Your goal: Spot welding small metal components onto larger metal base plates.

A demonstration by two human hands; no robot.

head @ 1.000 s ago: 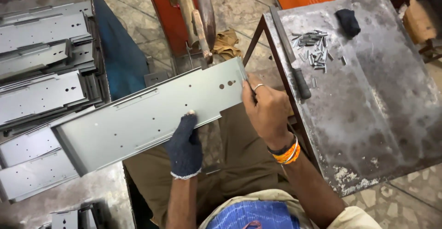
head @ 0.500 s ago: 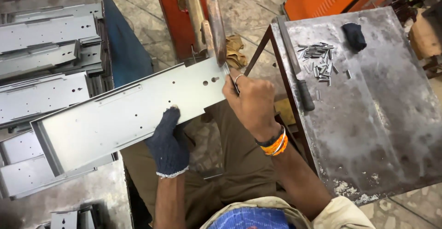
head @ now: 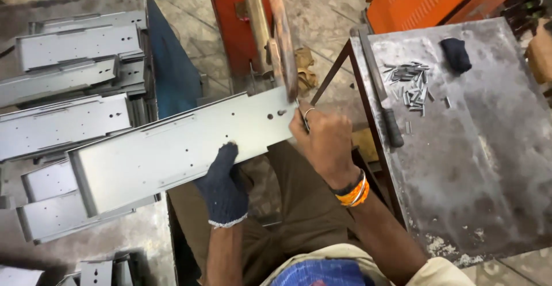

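A long grey metal panel (head: 178, 148) is held across the lap, its near edge gripped by the gloved left hand (head: 223, 187) and its right end pinched by the closed bare right hand (head: 325, 142) against the red machine (head: 270, 33) (a narrow gap separates it from the steel table (head: 489, 177)).

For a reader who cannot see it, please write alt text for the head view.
A gloved left hand and a bare right hand hold a long grey metal panel at a red machine. Similar panels lie stacked left; small pins lie on a table right.
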